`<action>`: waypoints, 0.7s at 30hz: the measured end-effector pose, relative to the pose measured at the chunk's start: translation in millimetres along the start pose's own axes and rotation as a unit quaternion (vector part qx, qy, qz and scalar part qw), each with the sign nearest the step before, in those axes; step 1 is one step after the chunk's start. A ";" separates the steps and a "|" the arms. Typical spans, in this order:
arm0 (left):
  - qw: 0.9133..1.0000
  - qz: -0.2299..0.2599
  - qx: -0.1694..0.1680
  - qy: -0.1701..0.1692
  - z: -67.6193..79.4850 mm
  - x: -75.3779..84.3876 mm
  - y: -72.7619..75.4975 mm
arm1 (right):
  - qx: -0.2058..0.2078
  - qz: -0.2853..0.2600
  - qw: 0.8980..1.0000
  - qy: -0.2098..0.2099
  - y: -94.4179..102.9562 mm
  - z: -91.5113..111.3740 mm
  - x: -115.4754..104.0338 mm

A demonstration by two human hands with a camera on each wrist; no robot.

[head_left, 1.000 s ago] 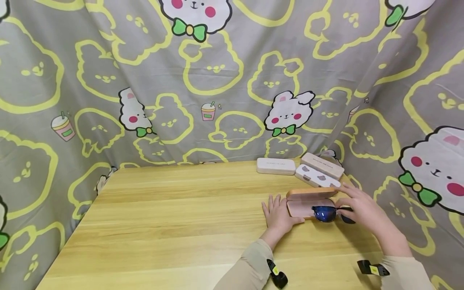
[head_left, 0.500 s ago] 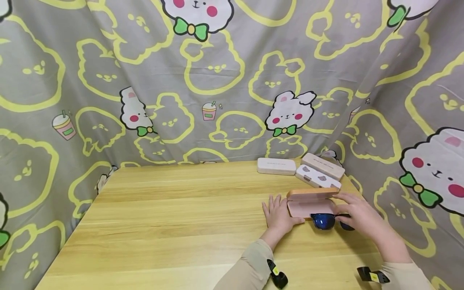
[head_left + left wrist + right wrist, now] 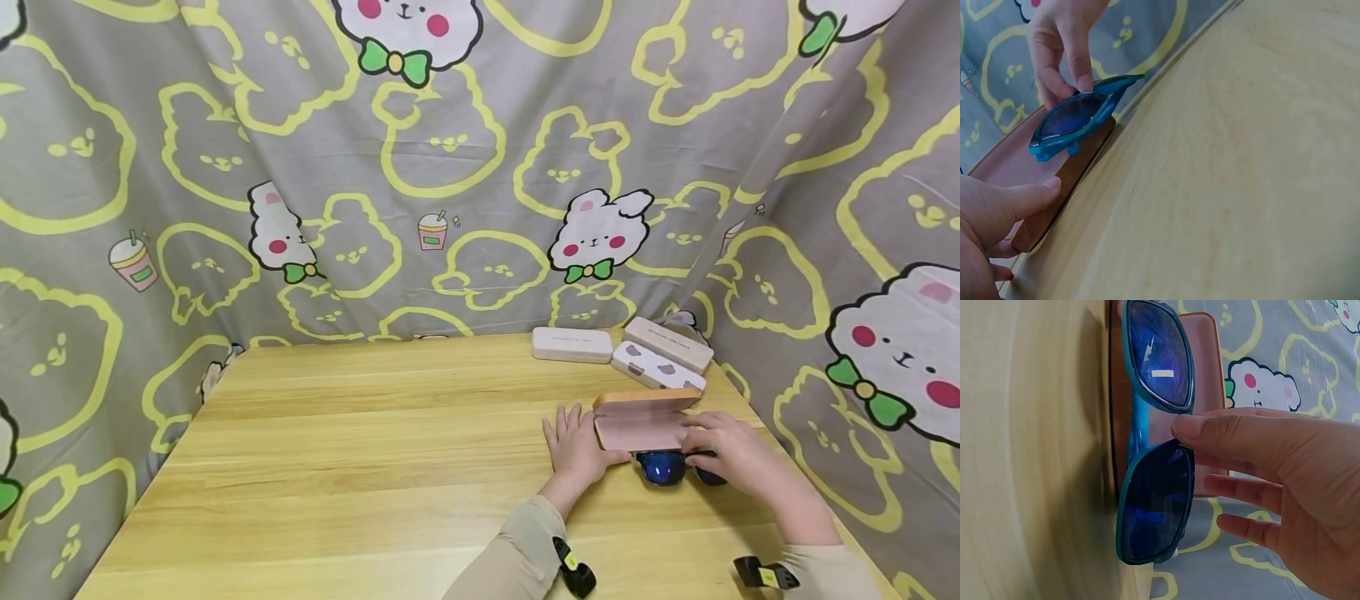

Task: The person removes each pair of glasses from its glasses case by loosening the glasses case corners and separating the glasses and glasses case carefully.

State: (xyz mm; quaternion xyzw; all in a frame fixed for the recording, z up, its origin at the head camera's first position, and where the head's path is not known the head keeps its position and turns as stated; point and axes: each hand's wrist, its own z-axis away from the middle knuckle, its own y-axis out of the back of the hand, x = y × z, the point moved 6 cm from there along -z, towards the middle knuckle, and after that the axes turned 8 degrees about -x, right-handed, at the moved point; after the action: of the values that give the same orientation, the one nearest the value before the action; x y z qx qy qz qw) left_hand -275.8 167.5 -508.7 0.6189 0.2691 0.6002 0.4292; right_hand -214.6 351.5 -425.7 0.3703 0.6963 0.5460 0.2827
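Observation:
An eyeglass case (image 3: 645,432) with a tan shell and pink lining stands with its lid raised at the right of the table. My left hand (image 3: 577,448) grips its left end, the thumb (image 3: 1041,195) along the front wall. By the bridge, my right hand (image 3: 731,454) pinches a pair of sunglasses (image 3: 1160,494) between thumb and fingers. Blue lenses face out, and the frame is dark with a teal edge. They hang just over the case's front edge, above the table. In the left wrist view the sunglasses (image 3: 1075,119) are tilted, one end near the left thumb.
Behind the open case lie three closed cases: a white one (image 3: 572,344), a white one with bear prints (image 3: 658,367) and a beige one (image 3: 667,343). A patterned grey curtain (image 3: 465,167) surrounds the wooden table (image 3: 337,467) at the back and sides.
The right hand has brought the sunglasses toward me and slightly left, from over the case interior to its front edge. The left hand and the case have stayed put.

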 end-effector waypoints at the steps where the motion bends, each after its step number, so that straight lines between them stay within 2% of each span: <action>1: 1.000 -0.001 0.000 0.000 0.0 0.0 0.0 | -0.002 0.001 1.000 -0.002 -0.9 -0.2 0.2; 13: 1.000 -0.005 0.001 0.001 0.6 0.4 0.9 | -0.050 -0.034 0.997 -0.043 -11.7 -1.7 1.0; 21: 1.000 -0.005 -0.001 0.002 1.2 0.4 0.8 | -0.041 -0.026 0.998 -0.040 -11.9 -2.4 -0.4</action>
State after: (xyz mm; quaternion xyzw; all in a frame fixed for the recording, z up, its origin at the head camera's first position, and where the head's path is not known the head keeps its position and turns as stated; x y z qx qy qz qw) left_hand -274.7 167.2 -507.7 0.6162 0.2719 0.5995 0.4325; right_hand -218.7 348.3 -436.6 0.3621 0.6707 0.5513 0.3392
